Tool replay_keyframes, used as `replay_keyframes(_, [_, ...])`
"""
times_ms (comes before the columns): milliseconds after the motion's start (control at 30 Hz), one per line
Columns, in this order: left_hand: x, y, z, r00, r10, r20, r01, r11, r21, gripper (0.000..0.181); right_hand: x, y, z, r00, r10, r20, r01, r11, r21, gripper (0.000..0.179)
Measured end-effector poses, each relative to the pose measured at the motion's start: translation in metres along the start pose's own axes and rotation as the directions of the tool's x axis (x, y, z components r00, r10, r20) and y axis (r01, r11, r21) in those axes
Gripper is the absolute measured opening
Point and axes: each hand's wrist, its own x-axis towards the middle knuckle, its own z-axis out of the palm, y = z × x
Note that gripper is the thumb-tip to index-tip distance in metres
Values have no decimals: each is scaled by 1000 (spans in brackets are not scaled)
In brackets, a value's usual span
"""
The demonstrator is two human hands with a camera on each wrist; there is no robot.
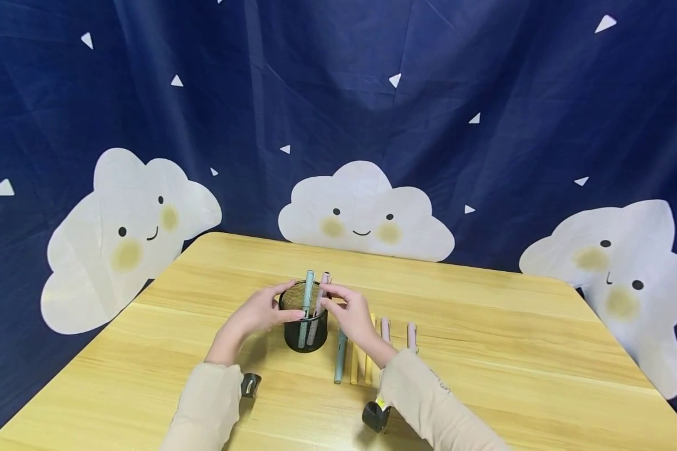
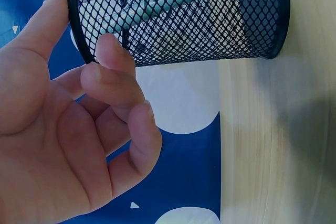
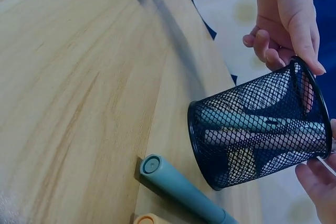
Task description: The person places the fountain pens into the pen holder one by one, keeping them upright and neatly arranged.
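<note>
A black mesh pen holder [image 1: 291, 337] stands on the table with a teal pen [image 1: 308, 293] and a pale pink pen [image 1: 318, 312] leaning inside it. My left hand [image 1: 262, 310] holds the holder by its rim, the thumb across the near side and fingers around the back left. In the left wrist view the fingertips [image 2: 116, 56] curl right beside the mesh. With thumb and fingertips, my right hand [image 1: 351, 313] pinches the upper end of the pink pen at the right of the rim. The right wrist view shows both pens through the mesh.
Right of the holder, another teal pen [image 1: 340, 360], two yellow pens and two pink pens lie roughly side by side, partly hidden under the right forearm. Black wrist devices [image 1: 375, 416] hang below both sleeves. Behind the wooden table [image 1: 485, 376] hangs a blue curtain with clouds [image 1: 367, 207].
</note>
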Motion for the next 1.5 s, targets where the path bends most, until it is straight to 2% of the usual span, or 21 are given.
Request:
replay_keyframes(200, [0,1,-1,1000,3,5,-3,1000,5,74,0,6,-1,1000,1,-7,-1,1000,26,24])
replay_keyframes(433, [-1,2,-1,1000,-12,9,12,1000,-8,75,2,37,-1,999,9,-35,-8,999,35,24])
replay_keyframes(533, [-1,2,-2,1000,-10,5,10,1000,-9,75,0,42,-3,998,-1,-59,3,999,37,23])
replay_keyframes(733, [-1,1,-2,1000,3,-4,-3,1000,-2,74,-4,46,-11,996,-12,-87,17,999,51,22])
replay_keyframes(867, [-1,1,-2,1000,3,4,-3,1000,3,73,-8,50,-15,996,10,-86,-7,999,36,22])
replay_keyframes(1133, [-2,2,-2,1000,-4,11,4,1000,-3,75,-14,58,-25,996,39,-82,-32,996,85,22])
replay_keyframes(1300, [-2,2,-2,1000,-4,9,4,1000,8,75,-17,61,-33,991,92,-98,-83,992,96,23])
replay_keyframes(1367, [-2,2,-2,1000,-1,7,1,1000,14,75,-18,60,-36,989,104,-104,-94,991,94,23])
replay_keyframes(1500, [-1,2,-2,1000,6,3,-6,1000,27,75,-24,43,-43,989,96,-114,-90,995,51,21])
